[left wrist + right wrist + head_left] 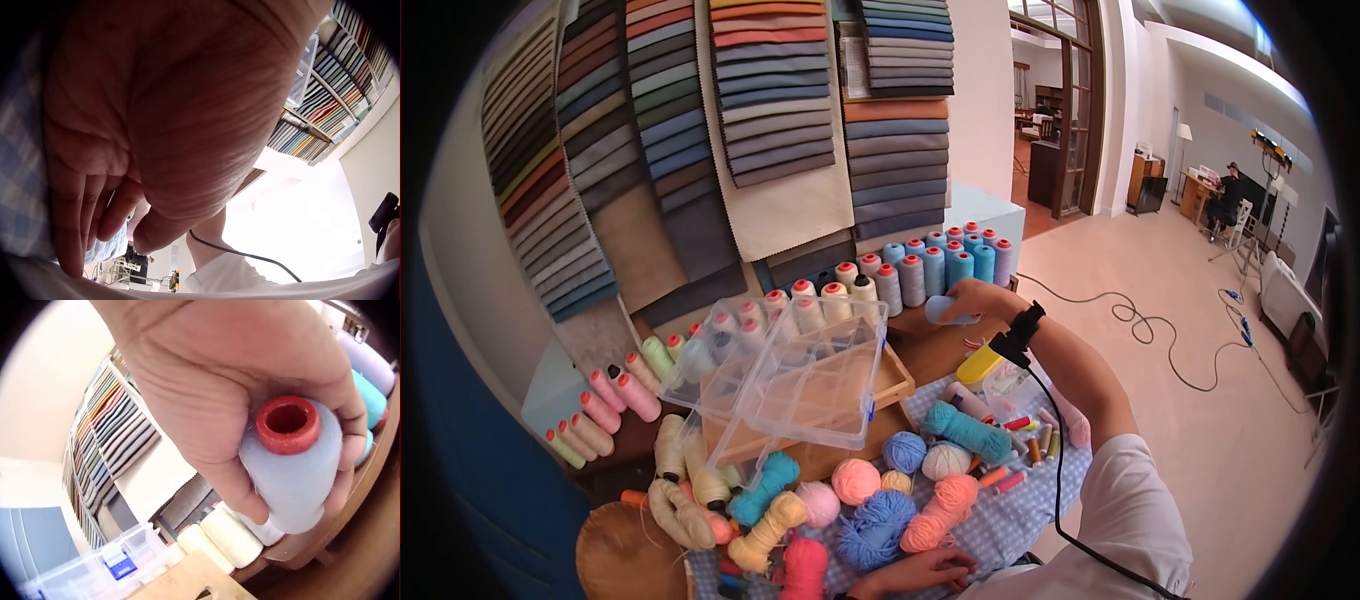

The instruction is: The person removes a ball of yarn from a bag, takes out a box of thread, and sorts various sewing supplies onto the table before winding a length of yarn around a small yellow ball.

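Observation:
A light blue thread cone (294, 481) with a red core is gripped by my right hand (244, 381), thumb on one side and fingers curled round the other. In the head view the right hand (980, 300) holds this cone (948, 311) just in front of the row of blue and lilac cones (935, 268). My left hand (925, 572) rests at the bottom edge on the checked cloth (1010, 520), near the blue yarn (875, 528), its fingers loosely bent and holding nothing; the left wrist view shows the palm (156, 112) close up.
An open clear plastic case (810, 390) lies over a wooden tray (895, 375). Yarn balls, small spools and a yellow item (978, 365) cover the cloth. Fabric swatches (775, 90) hang behind. A black cable (1055, 440) runs from the right wrist. A person (1228, 195) sits far off.

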The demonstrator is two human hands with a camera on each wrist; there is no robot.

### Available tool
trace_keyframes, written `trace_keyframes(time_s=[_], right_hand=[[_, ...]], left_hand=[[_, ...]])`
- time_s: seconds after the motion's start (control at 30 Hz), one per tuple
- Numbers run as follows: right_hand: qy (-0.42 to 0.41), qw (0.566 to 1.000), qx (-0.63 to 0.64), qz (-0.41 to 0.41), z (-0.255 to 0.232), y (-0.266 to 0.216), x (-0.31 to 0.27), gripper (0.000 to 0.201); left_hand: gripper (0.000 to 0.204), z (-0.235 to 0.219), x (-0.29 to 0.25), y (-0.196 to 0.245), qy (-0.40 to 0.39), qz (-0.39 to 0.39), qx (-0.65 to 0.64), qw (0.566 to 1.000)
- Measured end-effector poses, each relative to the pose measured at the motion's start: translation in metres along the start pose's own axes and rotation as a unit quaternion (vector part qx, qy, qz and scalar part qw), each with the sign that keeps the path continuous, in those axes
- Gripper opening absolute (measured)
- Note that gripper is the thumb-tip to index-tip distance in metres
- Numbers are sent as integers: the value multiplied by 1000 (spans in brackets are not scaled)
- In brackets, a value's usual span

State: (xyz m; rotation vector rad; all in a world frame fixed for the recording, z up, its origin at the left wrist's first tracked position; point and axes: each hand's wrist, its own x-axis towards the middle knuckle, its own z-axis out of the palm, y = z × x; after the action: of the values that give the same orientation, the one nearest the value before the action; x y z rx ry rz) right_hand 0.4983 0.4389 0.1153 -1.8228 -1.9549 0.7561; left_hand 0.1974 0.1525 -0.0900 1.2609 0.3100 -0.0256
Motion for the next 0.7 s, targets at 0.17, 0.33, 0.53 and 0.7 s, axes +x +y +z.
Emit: trace_keyframes(time_s=[0.17,0.33,0.53,0.7], right_hand=[[129,991,-26,-4,2,-8,10,52],[293,946,-120,-62,17,-8,28,46],[331,930,-124,-98,35,-3,39,39],[433,889,-87,-123,60,10,41,34]], left_hand=[[40,-4,2,-7,-8,9,12,1000],[40,-1,0,3,3,11,19,1000],[36,13,-10,22,43,33,4,999],[30,14,-11,25,84,35,-24,996]])
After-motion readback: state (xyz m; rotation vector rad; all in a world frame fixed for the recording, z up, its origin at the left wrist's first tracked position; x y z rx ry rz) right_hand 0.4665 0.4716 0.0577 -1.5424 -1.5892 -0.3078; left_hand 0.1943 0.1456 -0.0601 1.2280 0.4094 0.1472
